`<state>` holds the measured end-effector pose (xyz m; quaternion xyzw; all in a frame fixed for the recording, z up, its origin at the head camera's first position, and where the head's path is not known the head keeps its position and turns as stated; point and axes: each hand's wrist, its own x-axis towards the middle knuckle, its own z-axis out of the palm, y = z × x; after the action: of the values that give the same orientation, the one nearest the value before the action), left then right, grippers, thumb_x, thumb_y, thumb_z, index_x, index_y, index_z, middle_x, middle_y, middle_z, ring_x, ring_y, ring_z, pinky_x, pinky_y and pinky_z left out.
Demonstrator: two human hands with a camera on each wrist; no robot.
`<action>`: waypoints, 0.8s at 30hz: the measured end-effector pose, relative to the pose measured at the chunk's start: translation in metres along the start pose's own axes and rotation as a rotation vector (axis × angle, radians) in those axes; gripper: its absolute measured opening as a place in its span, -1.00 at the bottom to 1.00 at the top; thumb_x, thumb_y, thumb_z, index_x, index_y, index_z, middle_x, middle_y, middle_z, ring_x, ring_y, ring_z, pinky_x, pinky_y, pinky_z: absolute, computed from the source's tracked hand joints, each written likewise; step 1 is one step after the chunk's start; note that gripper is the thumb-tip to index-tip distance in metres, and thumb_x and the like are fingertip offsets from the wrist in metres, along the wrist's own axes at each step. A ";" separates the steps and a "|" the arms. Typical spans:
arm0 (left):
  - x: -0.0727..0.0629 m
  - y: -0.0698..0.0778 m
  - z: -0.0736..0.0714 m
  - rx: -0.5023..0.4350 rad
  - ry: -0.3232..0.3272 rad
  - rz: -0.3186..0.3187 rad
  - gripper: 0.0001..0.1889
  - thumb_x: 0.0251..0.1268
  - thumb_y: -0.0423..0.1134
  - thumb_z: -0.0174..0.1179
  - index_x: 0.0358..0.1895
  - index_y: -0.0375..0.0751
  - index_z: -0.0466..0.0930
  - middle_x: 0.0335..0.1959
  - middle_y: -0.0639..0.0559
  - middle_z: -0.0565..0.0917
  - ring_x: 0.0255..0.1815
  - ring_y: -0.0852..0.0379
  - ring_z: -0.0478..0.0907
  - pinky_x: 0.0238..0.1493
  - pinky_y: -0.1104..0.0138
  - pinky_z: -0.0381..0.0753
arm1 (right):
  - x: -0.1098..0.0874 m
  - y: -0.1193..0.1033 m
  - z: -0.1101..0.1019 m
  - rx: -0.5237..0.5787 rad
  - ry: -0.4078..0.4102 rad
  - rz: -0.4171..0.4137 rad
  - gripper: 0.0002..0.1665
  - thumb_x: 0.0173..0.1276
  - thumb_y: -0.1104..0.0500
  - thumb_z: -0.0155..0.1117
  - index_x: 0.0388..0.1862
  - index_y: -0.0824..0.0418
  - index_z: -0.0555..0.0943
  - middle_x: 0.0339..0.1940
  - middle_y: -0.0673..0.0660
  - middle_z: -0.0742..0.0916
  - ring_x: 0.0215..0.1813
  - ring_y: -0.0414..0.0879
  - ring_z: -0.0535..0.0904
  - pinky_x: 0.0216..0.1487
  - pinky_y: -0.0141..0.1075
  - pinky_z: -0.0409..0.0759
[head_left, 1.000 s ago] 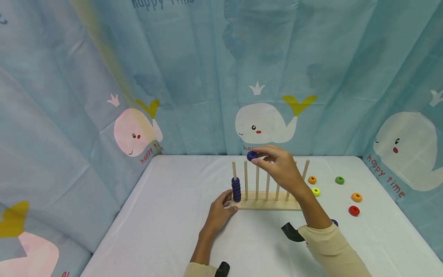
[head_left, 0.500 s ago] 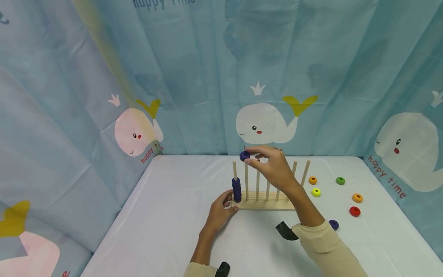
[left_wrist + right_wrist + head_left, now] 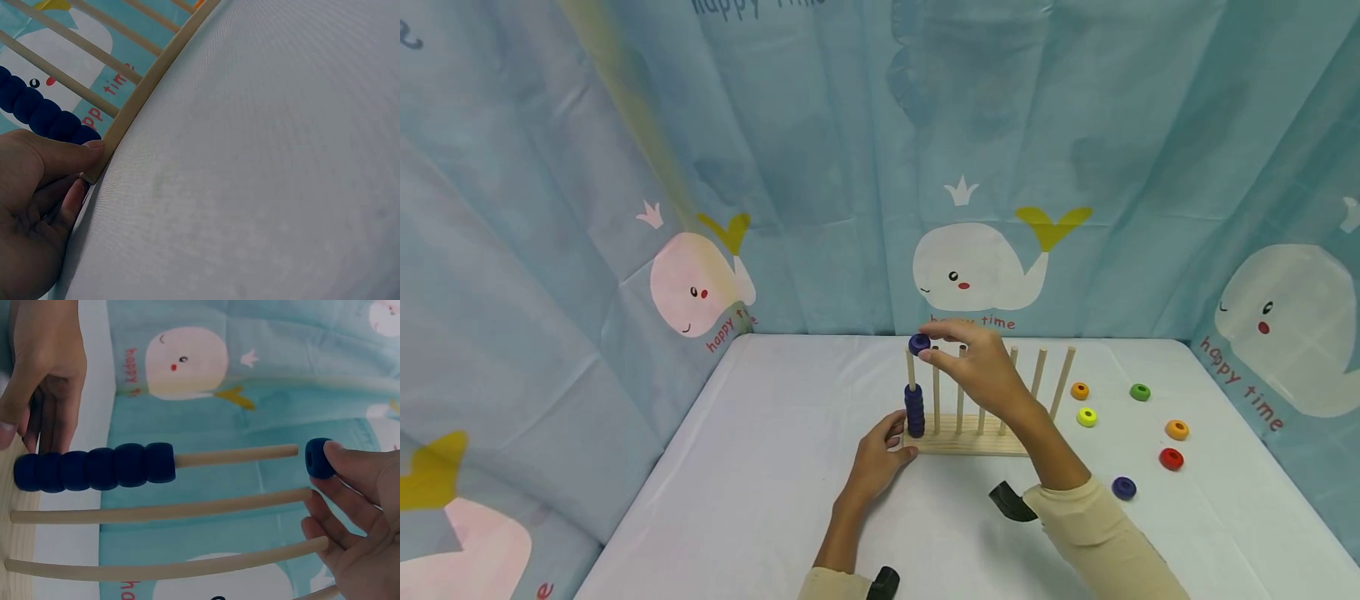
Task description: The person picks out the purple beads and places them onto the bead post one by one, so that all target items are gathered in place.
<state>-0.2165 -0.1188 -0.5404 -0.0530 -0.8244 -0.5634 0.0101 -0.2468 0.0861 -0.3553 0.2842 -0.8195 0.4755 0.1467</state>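
My right hand (image 3: 976, 367) pinches a dark blue bead (image 3: 319, 458) between thumb and fingers. In the right wrist view the bead is just off the tip of the leftmost peg, apart from it, its hole facing the peg. Lower on that peg sits a stack of several blue beads (image 3: 914, 411). The peg rack's wooden base (image 3: 970, 446) lies flat on the table with a row of upright pegs. My left hand (image 3: 876, 457) grips the base's left end, thumb at the front edge (image 3: 94, 145); its other fingers are partly hidden behind.
Loose beads lie right of the rack: orange (image 3: 1079, 391), yellow (image 3: 1086, 417), green (image 3: 1140, 392), another orange (image 3: 1177, 430), red (image 3: 1171, 459) and blue (image 3: 1123, 488). The white table (image 3: 760, 467) meets a blue whale-print curtain (image 3: 820, 250) behind.
The right hand has carried the blue bead leftward across the peg tops to the leftmost peg. The loose blue bead on the table has come into full view. The left hand stays put.
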 end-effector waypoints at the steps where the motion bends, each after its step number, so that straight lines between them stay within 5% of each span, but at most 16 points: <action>1: 0.000 0.000 0.000 -0.004 -0.001 -0.002 -0.31 0.35 -0.33 0.43 0.54 -0.09 0.46 0.40 -0.14 0.62 0.41 -0.12 0.56 0.42 0.05 0.62 | 0.000 0.000 0.001 -0.005 -0.002 -0.001 -0.59 0.42 0.17 0.52 0.22 0.15 0.75 0.16 0.06 0.81 0.19 0.02 0.69 0.10 0.01 0.72; 24: -0.001 0.000 0.000 0.002 -0.003 -0.010 -0.31 0.36 -0.29 0.43 0.54 -0.10 0.45 0.41 -0.17 0.61 0.42 -0.14 0.56 0.43 0.03 0.62 | 0.005 0.005 0.013 -0.036 -0.026 -0.048 -0.55 0.44 0.15 0.50 0.27 0.17 0.72 0.15 0.07 0.81 0.23 0.01 0.69 0.23 0.05 0.72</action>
<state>-0.2151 -0.1192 -0.5399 -0.0497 -0.8252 -0.5626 0.0063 -0.2531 0.0750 -0.3629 0.3073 -0.8229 0.4530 0.1524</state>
